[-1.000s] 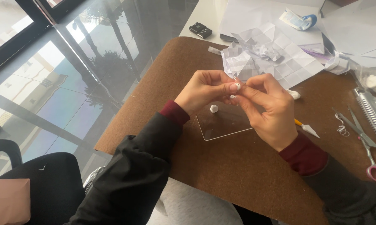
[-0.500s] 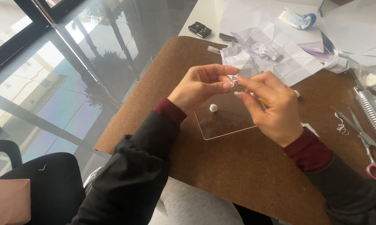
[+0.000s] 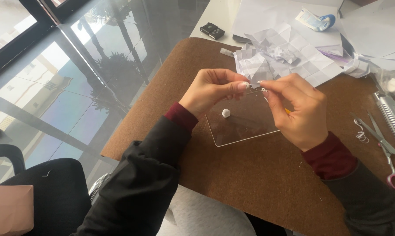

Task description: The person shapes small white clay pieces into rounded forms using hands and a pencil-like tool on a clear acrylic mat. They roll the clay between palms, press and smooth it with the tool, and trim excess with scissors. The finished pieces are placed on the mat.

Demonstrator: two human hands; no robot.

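A tiny whitish bit, too small to make out, is pinched between the fingertips of the left hand [image 3: 210, 89] and right hand [image 3: 296, 109], held up over the clear sheet [image 3: 245, 126], probably so the small white ball [image 3: 226, 112] just below stays handy.

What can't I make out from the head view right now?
- Whatever is pinched between the left hand and right hand: too small, covered by the fingers.
- Scissors: pink handle cut off by the right edge.
- Small white lump on the clear plate: too small to identify.
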